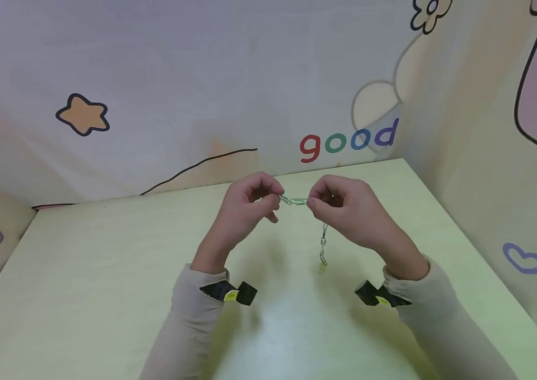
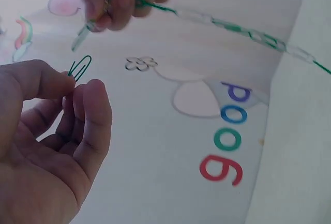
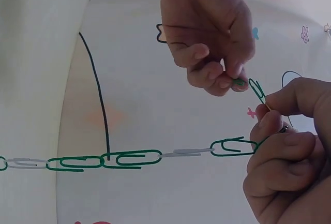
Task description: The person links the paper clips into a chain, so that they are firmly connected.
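In the head view my left hand [image 1: 251, 203] pinches a green paper clip [image 2: 81, 69] between thumb and forefinger. My right hand [image 1: 351, 211] faces it and pinches another green paper clip [image 3: 256, 90] at the end of a paper clip chain [image 3: 132, 159]. The two clips point at each other with their ends very close; whether they touch I cannot tell. From under the right hand the chain hangs down, its green and silvery links joined end to end. A yellow clip [image 1: 323, 268] is its lowest visible link. Fingers hide part of both pinched clips.
Below the hands lies a pale green table [image 1: 107, 274]. A printed cloth wall [image 1: 202, 95] with the coloured word "good" [image 1: 349, 141] stands behind it, and another printed wall [image 1: 482, 174] is at the right. Each wrist wears a black strap with a small camera [image 1: 247, 293].
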A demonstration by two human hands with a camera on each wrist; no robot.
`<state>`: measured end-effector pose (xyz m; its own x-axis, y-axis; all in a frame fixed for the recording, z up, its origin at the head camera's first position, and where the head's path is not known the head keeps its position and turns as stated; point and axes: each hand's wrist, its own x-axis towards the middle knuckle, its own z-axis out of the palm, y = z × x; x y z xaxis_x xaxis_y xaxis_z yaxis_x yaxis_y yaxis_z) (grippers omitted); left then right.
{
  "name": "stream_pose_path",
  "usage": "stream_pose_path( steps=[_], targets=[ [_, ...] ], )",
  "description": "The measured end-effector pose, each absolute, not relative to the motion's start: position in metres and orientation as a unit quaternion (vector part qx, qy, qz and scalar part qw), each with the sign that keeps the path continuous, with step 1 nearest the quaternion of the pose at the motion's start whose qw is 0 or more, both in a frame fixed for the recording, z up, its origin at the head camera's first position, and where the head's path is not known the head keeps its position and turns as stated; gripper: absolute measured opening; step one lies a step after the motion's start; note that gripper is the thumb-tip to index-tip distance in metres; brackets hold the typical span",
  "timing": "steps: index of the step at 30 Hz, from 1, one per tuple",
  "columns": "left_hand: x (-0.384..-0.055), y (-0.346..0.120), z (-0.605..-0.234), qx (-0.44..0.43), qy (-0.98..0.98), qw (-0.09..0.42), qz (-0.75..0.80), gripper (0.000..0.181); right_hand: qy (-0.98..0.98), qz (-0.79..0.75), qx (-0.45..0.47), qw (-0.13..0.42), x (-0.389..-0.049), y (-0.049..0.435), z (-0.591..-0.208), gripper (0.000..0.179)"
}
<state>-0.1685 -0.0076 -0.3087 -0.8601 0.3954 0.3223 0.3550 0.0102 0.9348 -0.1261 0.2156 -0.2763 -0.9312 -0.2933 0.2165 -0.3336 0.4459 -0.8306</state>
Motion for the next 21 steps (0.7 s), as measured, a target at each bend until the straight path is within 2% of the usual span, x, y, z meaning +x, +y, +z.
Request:
stream_pose_path(
  steps=[10, 15, 21],
  targets=[
    [-0.148, -0.001, -0.296, 0.301, 0.674, -0.058, 0.672, 0.015, -0.832, 0.515, 0.205, 0.035, -0.121, 0.212, -0.278, 0.005],
    [-0.146, 0.000, -0.297, 0.312, 0.682, -0.104, 0.653, 0.017, -0.829, 0.517, 0.208, 0.042, -0.119, 0.211, -0.277, 0.006],
    [-0.146, 0.003, -0.295, 0.331, 0.706, -0.133, 0.612, 0.020, -0.819, 0.534, 0.199, 0.058, -0.117, 0.213, -0.272, 0.008]
  ],
)
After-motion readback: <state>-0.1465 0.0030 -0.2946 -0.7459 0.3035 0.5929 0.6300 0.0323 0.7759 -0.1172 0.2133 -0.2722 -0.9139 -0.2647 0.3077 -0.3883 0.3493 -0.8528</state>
